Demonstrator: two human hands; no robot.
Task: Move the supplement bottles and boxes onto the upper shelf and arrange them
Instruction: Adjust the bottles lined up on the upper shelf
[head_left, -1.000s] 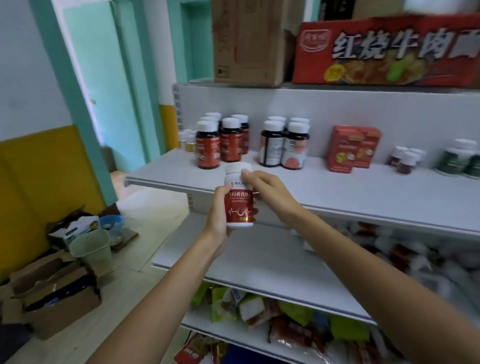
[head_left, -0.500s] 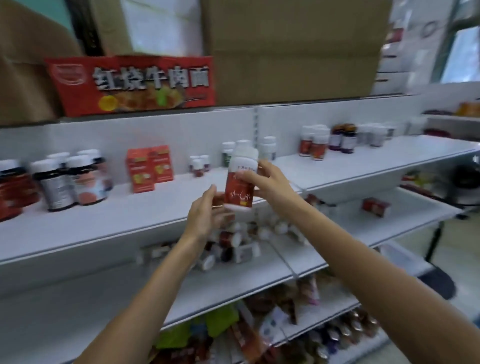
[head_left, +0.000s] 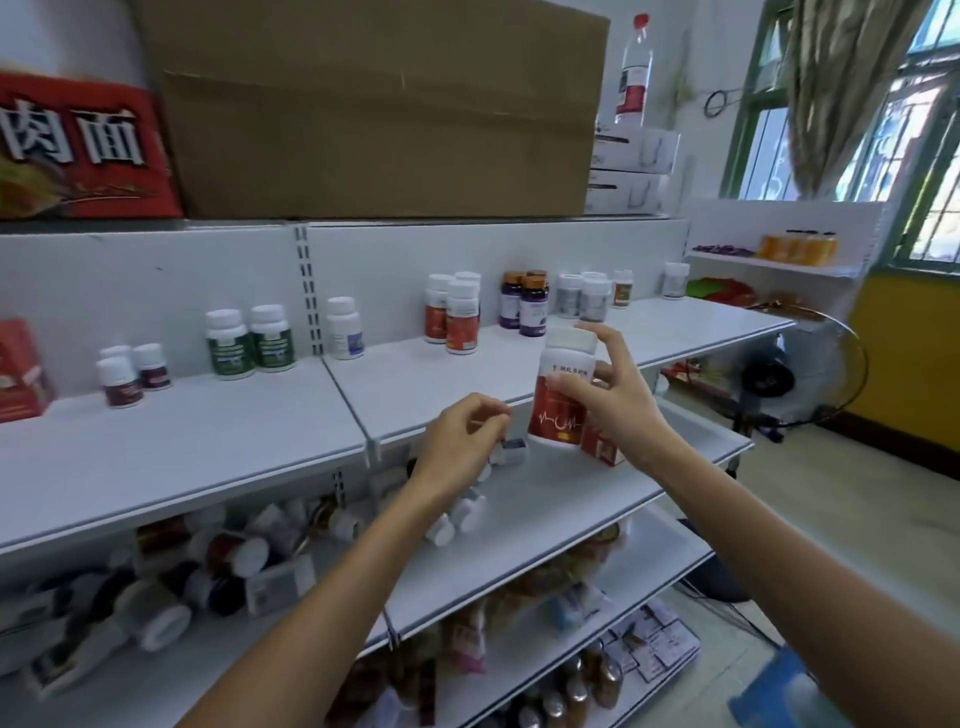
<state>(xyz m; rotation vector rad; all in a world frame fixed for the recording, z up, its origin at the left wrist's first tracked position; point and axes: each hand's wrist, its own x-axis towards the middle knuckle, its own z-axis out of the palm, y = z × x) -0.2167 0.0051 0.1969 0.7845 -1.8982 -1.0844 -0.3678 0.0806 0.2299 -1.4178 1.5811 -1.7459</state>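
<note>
Head-camera view of white store shelving, seen from above two bare forearms. Right hand (head_left: 613, 400) wrapped around a red-labelled supplement bottle (head_left: 563, 395) with a white cap, thumb across the label front, fingers curled behind, index finger lifted near the cap; bottle upright, held in the air just in front of the edge of the upper shelf (head_left: 218, 441), not resting on it. Left hand (head_left: 462, 441) empty, fingers curled loosely inward, hovering just left of the bottle and not touching it. On the upper shelf, upright along the back panel: small dark-red bottles (head_left: 127, 374) at far left, two green-labelled bottles (head_left: 249, 343), one white bottle (head_left: 344, 328), two red-labelled bottles (head_left: 453, 317) like the held one, purple-labelled bottles (head_left: 524, 306), and pale bottles (head_left: 584, 296) farther right. On the lower shelf (head_left: 545, 499), a jumbled heap of toppled bottles (head_left: 208, 566) at left and a red box (head_left: 602, 447) partly hidden behind the right hand. Above everything, a large brown cardboard carton (head_left: 384, 109) beside a red printed box (head_left: 78, 150).
</note>
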